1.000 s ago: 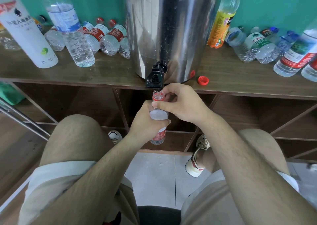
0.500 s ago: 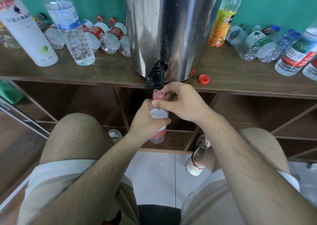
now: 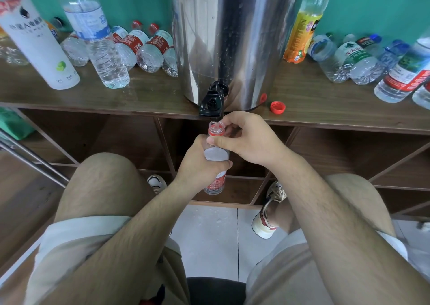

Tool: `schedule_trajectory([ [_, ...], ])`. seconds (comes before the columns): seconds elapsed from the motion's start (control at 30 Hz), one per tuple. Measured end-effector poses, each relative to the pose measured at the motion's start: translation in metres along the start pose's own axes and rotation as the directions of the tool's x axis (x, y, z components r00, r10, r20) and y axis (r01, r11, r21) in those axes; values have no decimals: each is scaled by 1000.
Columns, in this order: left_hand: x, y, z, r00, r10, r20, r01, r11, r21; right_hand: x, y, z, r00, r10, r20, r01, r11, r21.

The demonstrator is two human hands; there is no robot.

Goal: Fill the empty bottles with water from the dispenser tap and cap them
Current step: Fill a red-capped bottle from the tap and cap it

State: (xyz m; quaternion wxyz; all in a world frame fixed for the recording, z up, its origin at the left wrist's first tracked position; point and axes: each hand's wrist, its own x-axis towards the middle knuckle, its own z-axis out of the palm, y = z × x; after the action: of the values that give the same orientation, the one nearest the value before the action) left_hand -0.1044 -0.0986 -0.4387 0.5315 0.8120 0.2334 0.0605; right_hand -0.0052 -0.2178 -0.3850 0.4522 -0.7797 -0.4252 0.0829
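Left hand (image 3: 197,167) wrapped round bottle (image 3: 216,155) body — carries weight. Right hand (image 3: 251,141) pinches neck, steadying open mouth just under tap (image 3: 211,104) of dispenser (image 3: 232,37), at shelf (image 3: 325,104) front edge. Red cap (image 3: 277,107) lies near front edge, right of dispenser — handy for capping, I judge.

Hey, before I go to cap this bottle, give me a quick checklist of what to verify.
1. Mouth of bottle under tap: ok.
2. Grip of left hand on bottle body: ok.
3. Grip of right hand on the neck: ok.
4. Fill level high enough: cannot tell.
5. Flow shut off: cannot tell.
6. Loose red cap at hand: ok, it lies on the shelf beside the dispenser.
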Motion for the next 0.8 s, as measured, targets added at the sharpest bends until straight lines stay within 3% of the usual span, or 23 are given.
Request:
schedule_trajectory([
  [0.8, 7, -13, 4, 1000, 21, -21, -20, 999, 32, 1, 2, 2, 999, -35, 19, 35, 999, 17],
])
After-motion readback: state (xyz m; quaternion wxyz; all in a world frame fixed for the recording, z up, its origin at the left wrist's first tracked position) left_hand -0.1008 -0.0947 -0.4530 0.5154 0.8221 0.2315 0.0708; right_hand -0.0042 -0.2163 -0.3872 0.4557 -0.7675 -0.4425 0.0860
